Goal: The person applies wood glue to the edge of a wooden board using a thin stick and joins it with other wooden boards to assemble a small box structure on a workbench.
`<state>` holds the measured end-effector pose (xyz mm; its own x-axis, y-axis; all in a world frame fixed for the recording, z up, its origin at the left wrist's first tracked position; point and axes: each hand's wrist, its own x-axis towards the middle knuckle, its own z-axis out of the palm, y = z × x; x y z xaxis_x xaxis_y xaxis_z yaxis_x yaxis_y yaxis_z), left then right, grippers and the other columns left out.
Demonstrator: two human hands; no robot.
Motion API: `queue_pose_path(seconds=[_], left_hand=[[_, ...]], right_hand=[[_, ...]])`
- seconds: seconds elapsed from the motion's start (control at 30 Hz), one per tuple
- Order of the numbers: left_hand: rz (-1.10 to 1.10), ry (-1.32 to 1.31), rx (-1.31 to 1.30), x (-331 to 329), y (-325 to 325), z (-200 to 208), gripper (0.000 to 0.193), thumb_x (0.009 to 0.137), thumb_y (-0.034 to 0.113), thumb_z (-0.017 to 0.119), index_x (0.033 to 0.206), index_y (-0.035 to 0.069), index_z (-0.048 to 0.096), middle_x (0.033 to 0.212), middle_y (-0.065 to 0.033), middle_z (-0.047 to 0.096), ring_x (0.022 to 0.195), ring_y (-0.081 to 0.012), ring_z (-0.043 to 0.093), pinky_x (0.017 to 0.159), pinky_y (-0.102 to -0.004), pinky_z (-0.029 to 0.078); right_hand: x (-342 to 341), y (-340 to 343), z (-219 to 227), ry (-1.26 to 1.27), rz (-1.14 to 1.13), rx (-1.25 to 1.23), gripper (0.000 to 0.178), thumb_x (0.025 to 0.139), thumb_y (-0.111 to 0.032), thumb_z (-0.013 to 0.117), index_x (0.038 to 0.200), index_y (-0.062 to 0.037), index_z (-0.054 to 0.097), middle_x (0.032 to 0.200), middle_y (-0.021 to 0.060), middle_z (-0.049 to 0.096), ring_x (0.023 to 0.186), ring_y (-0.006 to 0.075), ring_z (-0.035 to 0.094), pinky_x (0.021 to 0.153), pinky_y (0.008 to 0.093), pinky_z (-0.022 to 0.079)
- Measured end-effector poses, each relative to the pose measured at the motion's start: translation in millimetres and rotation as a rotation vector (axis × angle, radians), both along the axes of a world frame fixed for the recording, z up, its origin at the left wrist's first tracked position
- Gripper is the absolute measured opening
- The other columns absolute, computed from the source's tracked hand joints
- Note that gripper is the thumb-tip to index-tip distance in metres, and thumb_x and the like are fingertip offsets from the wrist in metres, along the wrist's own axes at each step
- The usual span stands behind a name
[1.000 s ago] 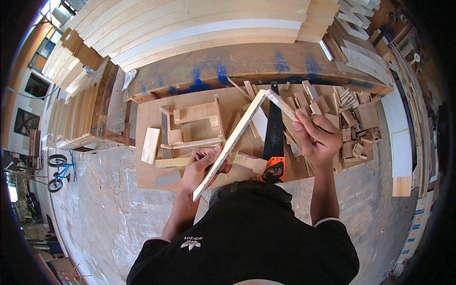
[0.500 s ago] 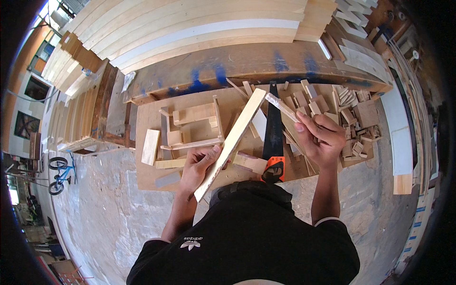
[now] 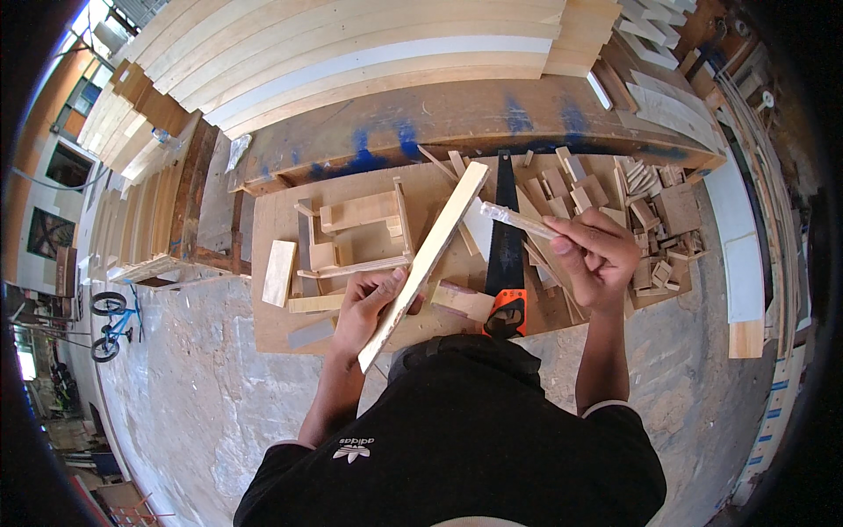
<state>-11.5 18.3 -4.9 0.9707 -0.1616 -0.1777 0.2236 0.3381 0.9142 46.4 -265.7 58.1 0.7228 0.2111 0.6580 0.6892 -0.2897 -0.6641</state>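
My left hand [image 3: 373, 307] is closed around the lower part of a long, pale wooden strip [image 3: 436, 241], which slants up and to the right. Between the thumb and fingers of my right hand [image 3: 595, 255] is a thin wooden stick [image 3: 520, 220]. White, glue-like stuff coats the stick's left tip, which is close to the strip's right edge; I cannot tell whether they touch. Beneath and between my hands lies a handsaw [image 3: 504, 255] with a dark blade and an orange and black handle. Left of the strip, a small wooden frame [image 3: 360, 220] of joined pieces rests on the board.
The work board [image 3: 272, 329] carries a heap of small wood offcuts [image 3: 650, 215] at right. A pale block [image 3: 279, 271] lies at its left edge. Behind stands a bench [image 3: 457, 110] with blue paint stains and stacked planks [image 3: 369, 57]. A blue bicycle [image 3: 114, 325] is far left.
My right hand has tilted the stick flatter, and its white tip has moved down and left along the strip's edge. The strip in my left hand has rolled slightly.
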Motion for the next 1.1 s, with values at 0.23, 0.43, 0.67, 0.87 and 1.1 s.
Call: queue_pose_path(seconds=[0.23, 0.43, 0.67, 0.87, 1.1], left_hand=[[-0.063, 0.062, -0.435, 2, 1, -6, 0.041, 0.098, 0.026, 0.049, 0.076, -0.004, 0.063, 0.05, 0.0001, 0.039, 0.045, -0.0101, 0.028, 0.05, -0.0289, 0.027], [-0.096, 0.046, -0.441, 2, -1, -3, 0.04, 0.099, 0.026, 0.048, 0.077, -0.003, 0.063, 0.049, 0.0011, 0.035, 0.046, -0.0106, 0.025, 0.051, -0.029, 0.026], [-0.093, 0.059, -0.488, -1, 1, 0, 0.038, 0.098, 0.025, 0.049, 0.077, -0.005, 0.062, 0.051, -0.0001, 0.036, 0.049, -0.0111, 0.027, 0.051, -0.0294, 0.025], [-0.134, 0.055, -0.519, 1, -1, 0, 0.038, 0.098, 0.025, 0.05, 0.077, -0.005, 0.062, 0.052, 0.0003, 0.036, 0.049, -0.0113, 0.027, 0.051, -0.0295, 0.025], [-0.099, 0.045, -0.455, 1, -1, -1, 0.039, 0.098, 0.026, 0.05, 0.077, -0.005, 0.063, 0.052, -0.0001, 0.038, 0.048, -0.0112, 0.026, 0.051, -0.0293, 0.025]], right_hand=[[-1, 1, 1, -0.003, -0.05, -0.002, 0.026, 0.078, -0.002, 0.074, 0.104, -0.001, 0.071, 0.065, 0.0011, 0.055, 0.054, 0.0065, 0.042, 0.046, 0.0211, 0.029], [4, 21, -7, -0.213, -0.159, -0.119, 0.034, 0.074, 0.0, 0.076, 0.107, -0.0071, 0.072, 0.073, 0.0006, 0.056, 0.057, 0.0091, 0.048, 0.049, 0.0245, 0.039], [7, 23, -16, -0.249, -0.041, -0.127, 0.033, 0.073, 0.001, 0.076, 0.106, -0.0026, 0.071, 0.07, 0.0018, 0.054, 0.056, 0.0096, 0.046, 0.048, 0.0243, 0.036], [9, 21, -16, -0.204, -0.128, -0.125, 0.034, 0.073, 0.0, 0.077, 0.106, -0.0046, 0.071, 0.068, 0.0009, 0.054, 0.056, 0.009, 0.049, 0.048, 0.0251, 0.039], [8, 22, -14, -0.192, -0.123, -0.124, 0.03, 0.075, 0.001, 0.075, 0.105, -0.001, 0.071, 0.064, 0.0, 0.05, 0.052, 0.007, 0.042, 0.045, 0.0237, 0.032]])
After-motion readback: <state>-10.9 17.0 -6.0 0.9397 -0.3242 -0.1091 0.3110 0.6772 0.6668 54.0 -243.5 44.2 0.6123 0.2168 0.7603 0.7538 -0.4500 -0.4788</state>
